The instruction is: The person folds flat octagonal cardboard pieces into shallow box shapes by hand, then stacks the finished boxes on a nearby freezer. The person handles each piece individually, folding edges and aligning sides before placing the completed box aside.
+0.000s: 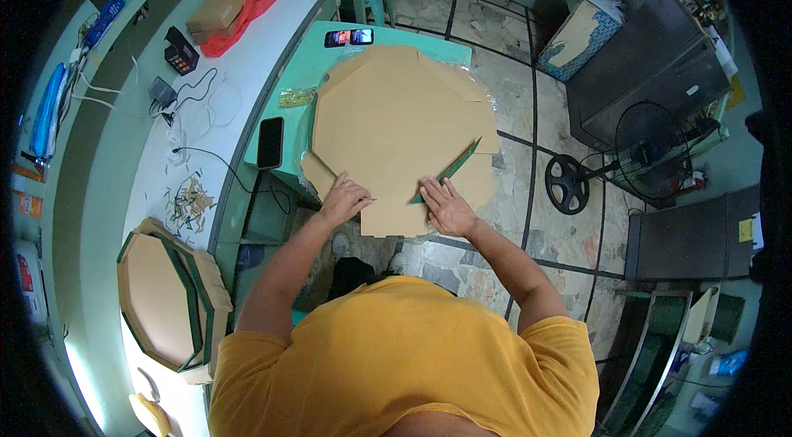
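Observation:
A large, many-sided sheet of brown cardboard [388,119] lies flat on a mint-green table [290,78], with flaps along its edges. My right hand [448,207] rests on its near right part, fingers stretched out over the lower end of a dark green strip [464,158]. That strip slants up and to the right across the board. Nearer the board's left front edge is my left hand [345,201], its fingers closed together. A tiny thin tip shows at its fingertips, too small to name.
A black phone [270,142] and a yellow plastic packet [297,97] lie left of the cardboard; two lit phones [349,37] sit behind it. On the white counter are green-edged cardboard trays [157,301] and scattered clippings [191,204]. A fan [648,148] stands right.

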The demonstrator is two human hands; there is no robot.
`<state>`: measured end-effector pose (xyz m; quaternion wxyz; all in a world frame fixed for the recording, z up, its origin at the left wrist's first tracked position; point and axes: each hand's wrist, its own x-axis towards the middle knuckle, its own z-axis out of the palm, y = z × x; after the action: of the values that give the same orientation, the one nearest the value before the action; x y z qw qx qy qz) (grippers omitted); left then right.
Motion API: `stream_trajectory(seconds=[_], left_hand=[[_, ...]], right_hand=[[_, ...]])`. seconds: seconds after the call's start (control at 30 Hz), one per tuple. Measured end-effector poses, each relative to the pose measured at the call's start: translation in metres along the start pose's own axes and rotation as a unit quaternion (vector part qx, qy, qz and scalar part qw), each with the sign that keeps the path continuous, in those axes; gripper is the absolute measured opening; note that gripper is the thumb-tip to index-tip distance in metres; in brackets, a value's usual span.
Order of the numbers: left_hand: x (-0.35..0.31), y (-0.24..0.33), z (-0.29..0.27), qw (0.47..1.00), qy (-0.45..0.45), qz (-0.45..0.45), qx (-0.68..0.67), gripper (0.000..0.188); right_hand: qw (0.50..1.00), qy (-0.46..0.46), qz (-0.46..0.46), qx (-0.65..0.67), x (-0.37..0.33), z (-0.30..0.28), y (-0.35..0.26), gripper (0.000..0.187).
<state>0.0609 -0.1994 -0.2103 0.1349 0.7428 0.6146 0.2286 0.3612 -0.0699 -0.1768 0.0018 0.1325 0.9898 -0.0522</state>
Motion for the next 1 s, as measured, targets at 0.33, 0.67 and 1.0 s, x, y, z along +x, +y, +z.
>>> stream_trajectory(seconds=[0.33,0.67,1.0], left_hand=[[-0.018,0.012,-0.014,0.997,-0.008,0.069,0.036,0.049],[-0.026,0.018,-0.032,0.997,-0.058,0.057,0.001,0.058],[-0.023,0.007,-0.014,0.997,-0.002,0.077,0.013,0.035]], right_hand=[[0.988,-0.104,0.003,-0.118,0.001,-0.020,-0.011,0.094],[0.996,0.063,-0.013,-0.056,-0.006,0.000,0.000,0.074],[0.976,0.214,-0.024,0.044,0.005,0.004,0.004,0.020]])
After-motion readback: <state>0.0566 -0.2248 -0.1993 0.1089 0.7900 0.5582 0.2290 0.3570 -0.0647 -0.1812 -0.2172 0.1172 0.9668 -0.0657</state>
